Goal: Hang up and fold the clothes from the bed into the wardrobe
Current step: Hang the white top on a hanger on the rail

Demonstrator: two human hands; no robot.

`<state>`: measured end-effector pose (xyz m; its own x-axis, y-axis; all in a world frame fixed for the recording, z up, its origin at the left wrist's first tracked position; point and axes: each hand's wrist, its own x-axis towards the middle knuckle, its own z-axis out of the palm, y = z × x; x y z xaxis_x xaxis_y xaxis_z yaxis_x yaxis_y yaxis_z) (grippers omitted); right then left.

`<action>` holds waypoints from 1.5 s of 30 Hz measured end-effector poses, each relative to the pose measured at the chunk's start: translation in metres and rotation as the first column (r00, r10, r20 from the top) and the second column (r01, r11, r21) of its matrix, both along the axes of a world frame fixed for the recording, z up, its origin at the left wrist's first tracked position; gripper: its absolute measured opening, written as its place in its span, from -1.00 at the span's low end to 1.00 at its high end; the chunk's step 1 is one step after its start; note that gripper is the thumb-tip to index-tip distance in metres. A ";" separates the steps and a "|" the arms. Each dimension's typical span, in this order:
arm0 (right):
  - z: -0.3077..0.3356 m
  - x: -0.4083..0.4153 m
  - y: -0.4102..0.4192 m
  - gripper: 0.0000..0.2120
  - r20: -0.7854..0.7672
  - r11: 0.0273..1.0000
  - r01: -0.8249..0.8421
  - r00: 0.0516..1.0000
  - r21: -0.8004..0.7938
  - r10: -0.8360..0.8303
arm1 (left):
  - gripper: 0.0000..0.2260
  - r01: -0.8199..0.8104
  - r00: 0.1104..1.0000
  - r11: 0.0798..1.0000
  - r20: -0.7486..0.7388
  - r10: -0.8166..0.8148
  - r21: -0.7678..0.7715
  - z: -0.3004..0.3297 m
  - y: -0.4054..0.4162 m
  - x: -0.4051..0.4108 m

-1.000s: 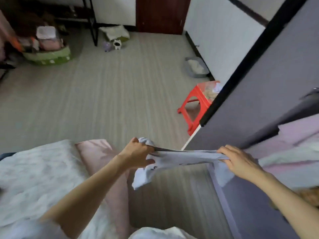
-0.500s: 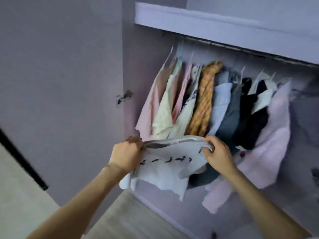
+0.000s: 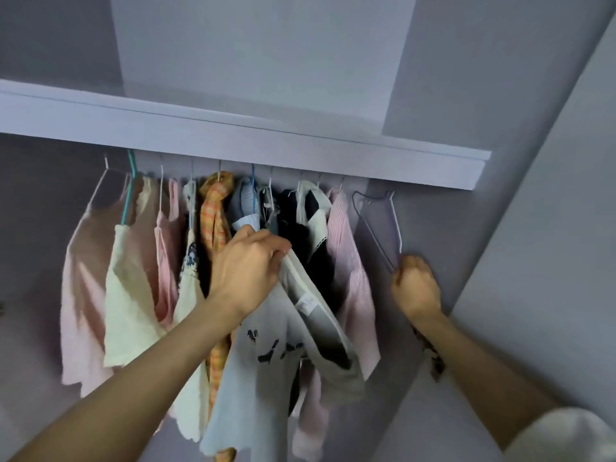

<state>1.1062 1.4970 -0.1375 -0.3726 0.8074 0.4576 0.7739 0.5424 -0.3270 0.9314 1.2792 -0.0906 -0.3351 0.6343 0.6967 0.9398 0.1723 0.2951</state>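
Two bare forearms reach up into frame, nearest the camera. L hand (image 3: 248, 268) has fingers curled tight round the neck edge of a grey T-shirt (image 3: 263, 371), gripping it up high; shirt hangs below the grip, collar gaping w/ a white label showing, dark small prints across the chest just under the wrist. Hem trails down toward bottom of frame.

R hand (image 3: 415, 288), well apart to the right of that grip, is fisted round the lower corner of a bare wire hanger (image 3: 383, 225); hanger rises up-left from the fist, hook end at the rail area. A second pale hanger (image 3: 396, 221) sits just beside it; cannot tell if the fist holds it too.

Behind the shirt grip: row of hung clothes in the wardrobe (image 3: 550, 201). Just behind L knuckles, black garment (image 3: 300, 235) and grey-blue tops. Left of grip: orange plaid shirt (image 3: 215, 221), cream top (image 3: 133, 281), pink tops (image 3: 81, 278) furthest left. Between the two hands: pink striped shirt (image 3: 350, 271).

Above both grips, farthest: lilac shelf edge (image 3: 266, 141) running across, hanger hooks disappearing behind it. Rail itself hidden.
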 end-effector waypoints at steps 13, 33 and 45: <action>-0.015 -0.048 0.070 -0.71 0.382 0.969 0.243 0.892 0.046 -0.242 | -0.84 0.069 0.997 0.996 -0.029 -0.068 0.050 -0.004 0.043 -0.033; -0.125 0.055 -0.128 -0.77 -0.612 0.962 -0.121 0.789 -0.243 -0.056 | -0.74 0.062 0.965 0.994 0.260 -0.037 -0.087 -0.063 0.008 0.015; -0.087 0.052 -0.134 -0.80 -0.878 0.908 -0.378 0.478 -0.181 0.023 | -0.74 -0.010 0.913 0.981 0.398 0.088 -0.195 -0.076 -0.022 0.038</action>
<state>1.1585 1.3632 -0.2246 -0.1203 0.9157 0.3833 -0.0944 0.3738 -0.9227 0.9695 1.2568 -0.1671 -0.5963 0.7137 0.3676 0.7361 0.3034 0.6051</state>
